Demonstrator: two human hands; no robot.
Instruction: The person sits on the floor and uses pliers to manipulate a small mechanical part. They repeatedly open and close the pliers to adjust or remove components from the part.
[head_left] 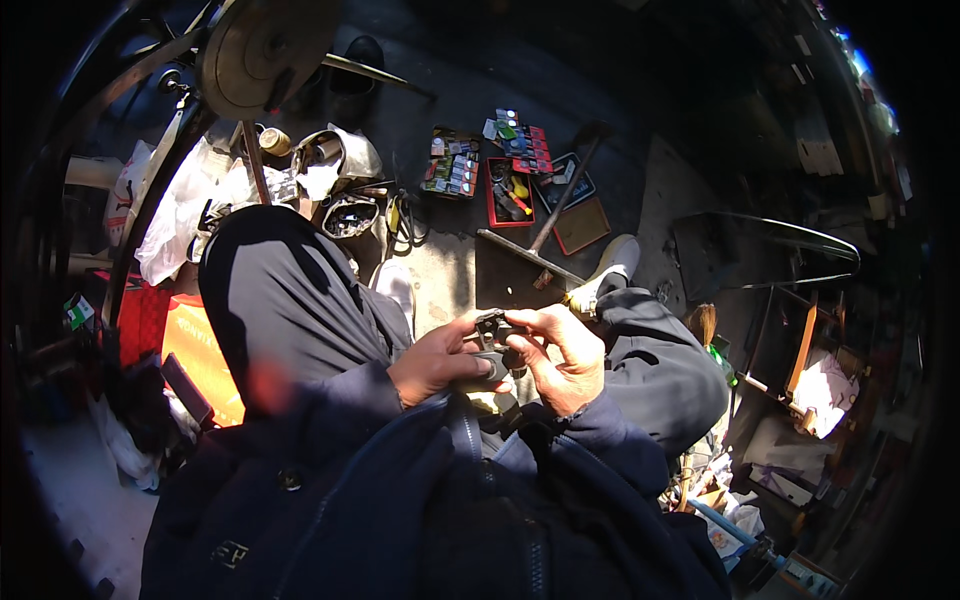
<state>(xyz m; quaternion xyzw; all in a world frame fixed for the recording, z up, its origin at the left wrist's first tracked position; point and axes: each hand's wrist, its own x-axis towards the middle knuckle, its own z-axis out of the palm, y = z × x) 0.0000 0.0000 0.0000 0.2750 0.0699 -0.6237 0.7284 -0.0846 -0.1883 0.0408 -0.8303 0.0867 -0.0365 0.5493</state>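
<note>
Above my lap, my hands work close together on a small black object [491, 326] with a hollowed, uneven upper part. Its kind does not show clearly. My left hand [434, 366] is closed round its left side. The left thumb lies on a rounded dark part [490, 367] just below, and whether the two parts are joined I cannot tell. From the right, the thumb and fingers of my right hand [565, 358] pinch the upper part. The fingers hide much of the object.
Blister cards of button cells [452, 165] lie ahead on the ground. Beside them stand a red box of tools [510, 192] and a brown tray [581, 225]. A T-shaped metal stand [540, 240] reaches toward my right shoe [618, 258]. Bags [185, 215] and an orange bag [200, 345] crowd the left.
</note>
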